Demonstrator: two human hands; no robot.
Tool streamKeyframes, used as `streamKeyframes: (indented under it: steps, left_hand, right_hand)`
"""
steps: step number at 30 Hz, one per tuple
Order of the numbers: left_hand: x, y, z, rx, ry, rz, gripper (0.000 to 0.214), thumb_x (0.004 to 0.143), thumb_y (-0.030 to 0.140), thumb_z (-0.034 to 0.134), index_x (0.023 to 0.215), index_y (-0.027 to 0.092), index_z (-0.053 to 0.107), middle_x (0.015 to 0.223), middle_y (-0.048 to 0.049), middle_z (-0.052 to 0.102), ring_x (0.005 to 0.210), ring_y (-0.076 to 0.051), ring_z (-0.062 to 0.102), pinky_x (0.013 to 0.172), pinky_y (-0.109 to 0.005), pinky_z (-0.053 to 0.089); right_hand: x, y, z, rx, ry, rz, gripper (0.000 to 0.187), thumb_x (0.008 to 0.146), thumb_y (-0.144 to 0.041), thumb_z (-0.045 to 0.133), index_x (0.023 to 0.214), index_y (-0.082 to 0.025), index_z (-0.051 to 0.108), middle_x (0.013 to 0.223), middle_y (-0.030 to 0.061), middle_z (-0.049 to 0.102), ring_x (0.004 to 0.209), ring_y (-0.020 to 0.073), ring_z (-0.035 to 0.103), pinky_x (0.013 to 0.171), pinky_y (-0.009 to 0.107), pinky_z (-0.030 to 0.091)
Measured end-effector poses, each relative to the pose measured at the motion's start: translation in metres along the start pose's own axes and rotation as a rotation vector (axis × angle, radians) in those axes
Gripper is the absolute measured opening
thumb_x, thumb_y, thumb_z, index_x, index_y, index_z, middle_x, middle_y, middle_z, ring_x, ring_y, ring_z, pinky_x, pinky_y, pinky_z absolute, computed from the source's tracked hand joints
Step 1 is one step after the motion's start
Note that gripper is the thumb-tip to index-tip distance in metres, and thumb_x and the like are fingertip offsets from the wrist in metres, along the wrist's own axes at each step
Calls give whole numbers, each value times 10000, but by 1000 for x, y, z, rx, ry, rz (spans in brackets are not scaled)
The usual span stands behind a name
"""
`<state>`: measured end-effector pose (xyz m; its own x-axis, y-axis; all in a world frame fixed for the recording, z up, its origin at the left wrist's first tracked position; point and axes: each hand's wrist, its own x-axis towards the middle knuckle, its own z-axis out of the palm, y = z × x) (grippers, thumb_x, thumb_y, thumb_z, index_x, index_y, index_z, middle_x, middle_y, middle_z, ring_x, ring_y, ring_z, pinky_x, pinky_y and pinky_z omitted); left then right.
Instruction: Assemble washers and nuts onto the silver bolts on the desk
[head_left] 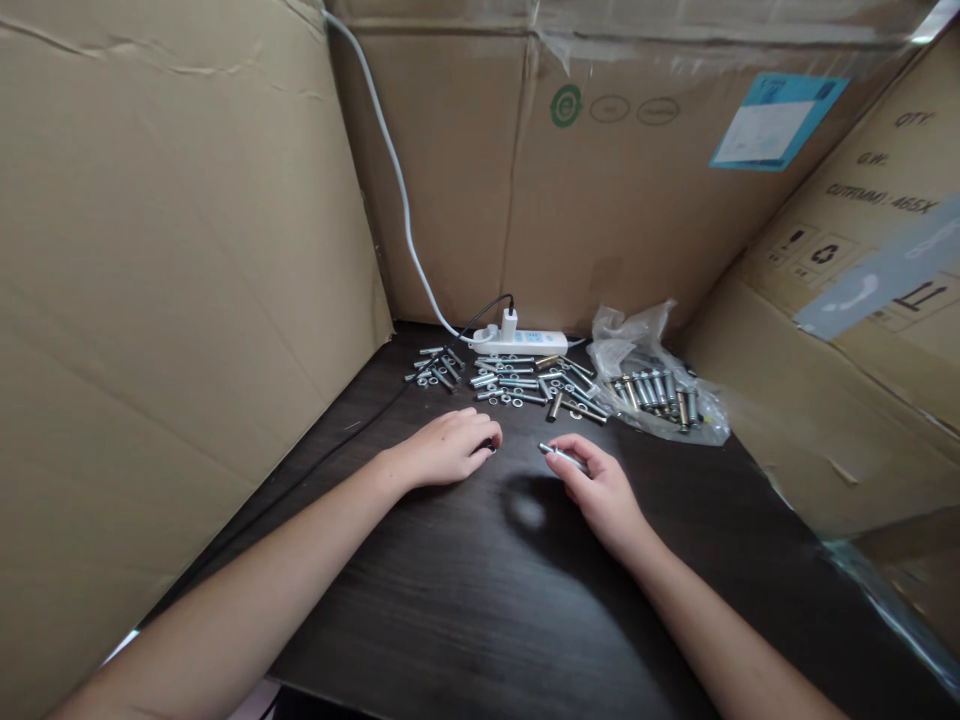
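Note:
My left hand (448,447) rests knuckles-up on the dark table (465,600), fingers curled over a small metal piece, perhaps a washer or nut, at its fingertips. My right hand (596,485) lies a little to the right and pinches a silvery bolt (559,455) that points left toward the other hand. Just beyond both hands lies a spread of loose bolts, sleeves and washers (525,385).
A clear plastic bag of bolts (656,385) lies at the right rear. A white power strip (521,340) with a plugged charger and white cable sits against the back wall. Cardboard walls (150,300) enclose the table on the left, back and right.

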<state>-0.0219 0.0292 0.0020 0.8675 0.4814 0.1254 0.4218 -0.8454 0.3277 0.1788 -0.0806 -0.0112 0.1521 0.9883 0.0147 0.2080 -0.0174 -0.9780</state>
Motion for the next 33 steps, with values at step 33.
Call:
streamKeyframes:
  steps: [33]
  left_hand:
    - [4,17,-4,19,171,71,175,939,247,395,916,169,550,919,-22,616,863,-153,555,773,-285,379]
  right_hand:
    - [-1,-2,2,-164,14,-101,262,786,-418,570,836,-162,600,698,6,566,605,129,489,544,219,388]
